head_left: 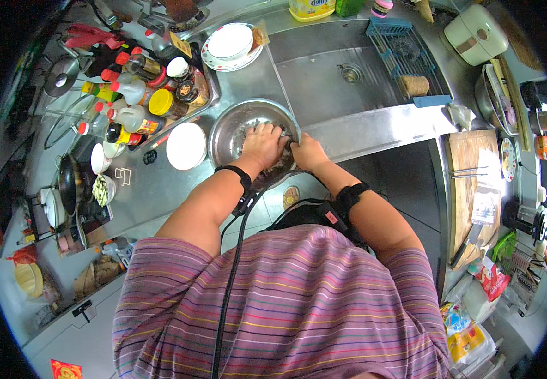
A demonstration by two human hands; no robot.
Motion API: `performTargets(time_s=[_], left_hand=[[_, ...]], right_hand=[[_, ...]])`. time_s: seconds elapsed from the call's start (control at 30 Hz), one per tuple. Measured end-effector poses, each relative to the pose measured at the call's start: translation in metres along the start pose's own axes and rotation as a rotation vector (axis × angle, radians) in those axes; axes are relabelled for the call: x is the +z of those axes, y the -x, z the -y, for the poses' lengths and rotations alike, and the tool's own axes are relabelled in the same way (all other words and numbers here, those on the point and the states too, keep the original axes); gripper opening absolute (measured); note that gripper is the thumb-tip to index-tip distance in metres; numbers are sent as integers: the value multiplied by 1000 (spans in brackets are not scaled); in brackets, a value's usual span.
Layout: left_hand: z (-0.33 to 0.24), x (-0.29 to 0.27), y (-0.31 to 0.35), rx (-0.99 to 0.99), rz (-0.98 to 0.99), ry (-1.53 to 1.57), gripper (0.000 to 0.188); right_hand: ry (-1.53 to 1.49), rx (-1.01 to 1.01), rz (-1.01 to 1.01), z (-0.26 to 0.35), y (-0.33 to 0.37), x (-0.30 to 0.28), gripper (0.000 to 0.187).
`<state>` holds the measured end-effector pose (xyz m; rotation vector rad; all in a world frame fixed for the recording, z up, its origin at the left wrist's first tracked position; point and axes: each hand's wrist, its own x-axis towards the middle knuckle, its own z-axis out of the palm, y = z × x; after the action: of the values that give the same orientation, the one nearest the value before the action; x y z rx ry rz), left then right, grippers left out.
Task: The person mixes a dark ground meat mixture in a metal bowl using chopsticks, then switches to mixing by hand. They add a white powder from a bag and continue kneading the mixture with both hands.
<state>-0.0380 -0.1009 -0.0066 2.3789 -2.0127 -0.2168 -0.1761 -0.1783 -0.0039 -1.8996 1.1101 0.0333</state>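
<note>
A round stainless steel bowl (226, 129) sits at the counter's front edge, left of the sink. Inside it lie wet, dark and greyish pieces (280, 167) too blurred to name. My left hand (264, 146) reaches down into the bowl, its fingers curled among the contents; what they grasp is hidden. On the bowl's right side my right hand (309, 152) grips the rim, its fingers closed. Just left of the bowl is a round white plate or lid (186, 146). Both wrists wear black straps, and a black cable runs between my arms.
Several sauce bottles (135, 95) and jars (167, 103) crowd a tray at the left. White plates (230, 42) stand behind the bowl. The sink (317, 82) holds a blue rack (406, 57). A wooden board (466, 189) with a cleaver (468, 245) lies at the right.
</note>
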Motion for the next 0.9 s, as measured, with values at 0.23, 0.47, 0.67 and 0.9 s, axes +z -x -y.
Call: performTargets(time_s=[0.23, 0.47, 0.67, 0.9], left_hand=[[9, 9, -18, -69, -13, 69, 36], [13, 8, -29, -121, -46, 98, 46], [16, -15, -19, -149, 122, 296, 62], [58, -23, 5, -85, 45, 315, 50]], right_hand=[[-51, -33, 11, -3, 4, 0, 37], [-61, -7, 18, -3, 5, 2, 42], [16, -14, 18, -6, 2, 3, 45], [-261, 153, 134, 5, 6, -4, 43]])
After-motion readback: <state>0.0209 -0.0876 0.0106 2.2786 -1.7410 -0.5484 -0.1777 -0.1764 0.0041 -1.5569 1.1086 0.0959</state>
